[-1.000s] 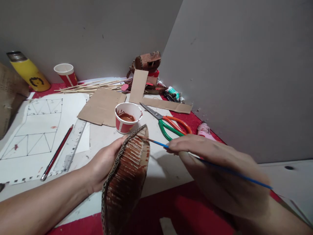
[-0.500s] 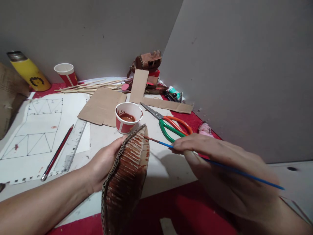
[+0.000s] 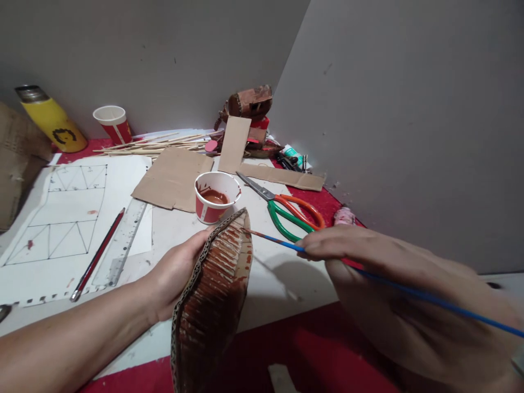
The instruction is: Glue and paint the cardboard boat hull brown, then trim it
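My left hand (image 3: pixel 180 273) grips a curved, boat-shaped cardboard piece (image 3: pixel 216 295) from its left side; most of the fingers are hidden behind it. Reddish-brown paint streaks cover much of its ribbed face, while bare tan cardboard shows near the upper tip and right edge. Between the thumb and fingers of my right hand (image 3: pixel 368 273) is a thin blue paintbrush (image 3: pixel 282 242), its tip touching the piece near the upper end. Just behind that tip stands a red-and-white paper cup (image 3: pixel 210 210) with brown paint inside.
Scissors (image 3: pixel 286 204) with green and orange handles lie beyond my right hand. Cardboard pieces (image 3: pixel 174 177), wooden sticks (image 3: pixel 164 146) and a brown cardboard model (image 3: pixel 251 103) are farther back. At left are a drawing (image 3: pixel 73 207), pencil (image 3: pixel 98 254), ruler (image 3: pixel 123 240) and yellow bottle (image 3: pixel 57 125).
My right hand has shifted slightly right with the paintbrush, whose tip stays by the upper part of the cardboard piece. My left hand holds the piece almost unmoved.
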Motion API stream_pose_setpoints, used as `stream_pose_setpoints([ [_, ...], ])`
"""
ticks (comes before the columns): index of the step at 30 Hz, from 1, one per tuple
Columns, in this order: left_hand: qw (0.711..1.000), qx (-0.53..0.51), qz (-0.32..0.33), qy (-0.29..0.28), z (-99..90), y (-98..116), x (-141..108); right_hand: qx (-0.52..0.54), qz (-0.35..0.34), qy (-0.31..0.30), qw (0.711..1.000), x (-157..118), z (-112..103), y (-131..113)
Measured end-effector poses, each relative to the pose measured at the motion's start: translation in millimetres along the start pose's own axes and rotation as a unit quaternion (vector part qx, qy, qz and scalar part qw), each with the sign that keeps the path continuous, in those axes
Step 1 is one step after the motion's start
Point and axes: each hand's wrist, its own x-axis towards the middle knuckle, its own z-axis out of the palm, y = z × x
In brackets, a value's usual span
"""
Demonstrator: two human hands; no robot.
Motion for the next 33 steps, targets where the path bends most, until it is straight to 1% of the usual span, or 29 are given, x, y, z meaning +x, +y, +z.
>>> stream_pose_setpoints([
  [6, 1.0, -0.015, 0.003, -0.002, -4.5, -0.6, 2.9, 0.029, -0.048, -0.036, 0.998, 5.8, 1.9, 2.1],
  [8, 1.0, -0.004, 0.002, 0.005, -6.4, -0.5, 3.8, 0.015, -0.03, -0.038, 0.999, 6.6, 0.8, -0.3],
  [10, 1.0, 0.002, 0.002, 0.008, -6.7, -0.2, 3.8, 0.004, -0.002, -0.025, 1.0, 5.7, 0.0, -3.0],
  [12, 1.0, 0.001, -0.005, 0.005, -5.3, 0.6, 3.0, 0.02, 0.01, -0.018, 1.0, 4.4, 1.4, -3.6],
  [15, 1.0, -0.006, -0.024, -0.015, -3.1, 2.5, 1.9, 0.076, -0.019, -0.05, 0.996, 4.4, 7.0, 1.3],
  [17, 0.999, -0.015, -0.041, -0.031, -3.3, 3.6, 2.2, 0.091, -0.04, -0.068, 0.993, 5.0, 9.7, 6.8],
  [18, 0.998, -0.02, -0.052, -0.037, -4.0, 3.9, 2.7, 0.085, -0.044, -0.067, 0.993, 5.1, 10.0, 9.5],
  [20, 0.997, -0.026, -0.066, -0.039, -5.5, 4.1, 4.0, 0.055, -0.037, -0.04, 0.997, 4.8, 8.6, 13.3],
  [22, 0.997, -0.029, -0.063, -0.028, -6.4, 4.1, 4.9, 0.04, -0.026, -0.011, 0.999, 4.3, 6.5, 14.3],
  [23, 0.998, -0.029, -0.06, -0.022, -6.3, 4.1, 5.0, 0.046, -0.021, -0.008, 0.999, 4.1, 6.0, 13.8],
  [24, 0.998, -0.03, -0.058, -0.017, -5.8, 4.2, 4.9, 0.06, -0.018, -0.015, 0.998, 4.2, 6.3, 12.9],
  [27, 0.997, -0.031, -0.064, -0.012, -3.4, 4.8, 3.8, 0.109, -0.025, -0.072, 0.991, 5.5, 9.9, 11.0],
  [29, 0.997, -0.027, -0.066, -0.013, -2.3, 5.4, 3.4, 0.11, -0.029, -0.087, 0.99, 6.5, 11.5, 12.5],
  [30, 0.997, -0.025, -0.066, -0.013, -2.3, 5.5, 3.5, 0.097, -0.026, -0.079, 0.992, 6.8, 11.5, 13.9],
  [33, 0.998, -0.019, -0.065, -0.016, -3.8, 5.5, 4.6, 0.044, 0.014, -0.032, 0.998, 7.2, 9.4, 17.3],
])
